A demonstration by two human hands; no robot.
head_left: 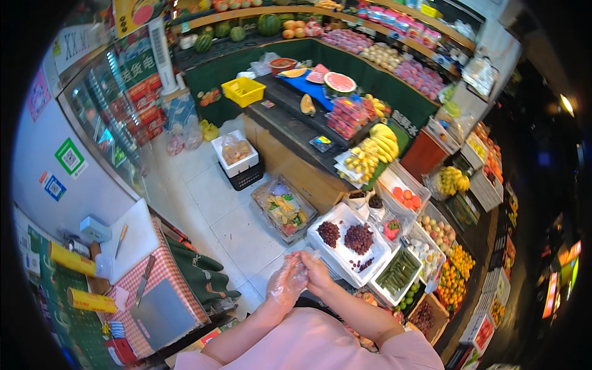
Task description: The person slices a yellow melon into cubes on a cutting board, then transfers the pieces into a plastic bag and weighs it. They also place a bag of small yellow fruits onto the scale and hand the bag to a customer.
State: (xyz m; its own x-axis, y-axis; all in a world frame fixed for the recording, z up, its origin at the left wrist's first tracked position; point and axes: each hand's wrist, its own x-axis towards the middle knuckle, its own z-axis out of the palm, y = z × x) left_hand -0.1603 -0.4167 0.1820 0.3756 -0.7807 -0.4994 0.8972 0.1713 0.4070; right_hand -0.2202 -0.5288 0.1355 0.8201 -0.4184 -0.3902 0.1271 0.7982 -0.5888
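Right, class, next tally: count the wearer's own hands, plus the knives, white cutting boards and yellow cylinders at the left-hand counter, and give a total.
Left hand and right hand: 2
Knives: 2
White cutting board: 1
Yellow cylinders: 2
Total: 7

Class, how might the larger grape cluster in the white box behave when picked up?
The larger grape cluster will probably sag, being many small berries bunched together. Some may drop off, as loose grapes already lie nearby.
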